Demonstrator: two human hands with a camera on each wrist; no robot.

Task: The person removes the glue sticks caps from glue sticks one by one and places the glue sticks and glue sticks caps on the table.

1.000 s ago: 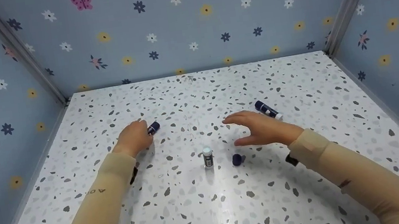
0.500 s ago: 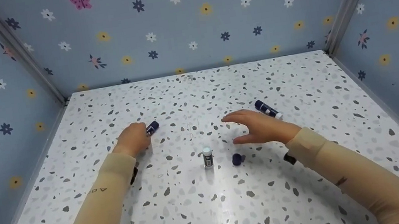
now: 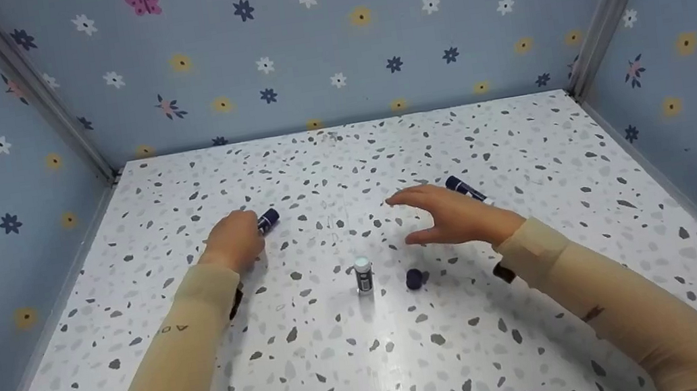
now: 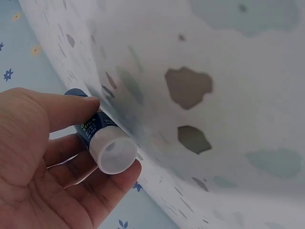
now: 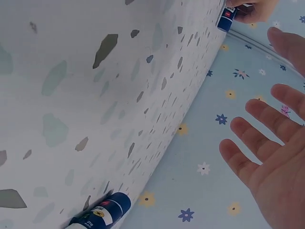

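My left hand (image 3: 232, 240) pinches a dark blue glue stick (image 3: 268, 221) at the table's left side. In the left wrist view, thumb and fingers curl round the glue stick's blue body, its white hollow end (image 4: 116, 153) facing the camera. My right hand (image 3: 450, 214) hovers over the table holding nothing, fingers spread from the thumb. Just beyond it lies another blue glue stick (image 3: 465, 188), its white end partly hidden by the hand. Between the hands, nearer me, stands a small glue stick (image 3: 364, 276) with a pale top. Beside it sits a dark blue cap (image 3: 414, 279).
The white speckled table (image 3: 345, 169) is bounded by a flowered blue back wall (image 3: 326, 35) and side walls, with metal posts (image 3: 601, 3) in the corners. Both sleeves (image 3: 160, 358) reach in from the near edge.
My right hand has drifted slightly away from me, now overlapping the white end of the right-hand glue stick. My left hand keeps its hold on its glue stick, almost still.
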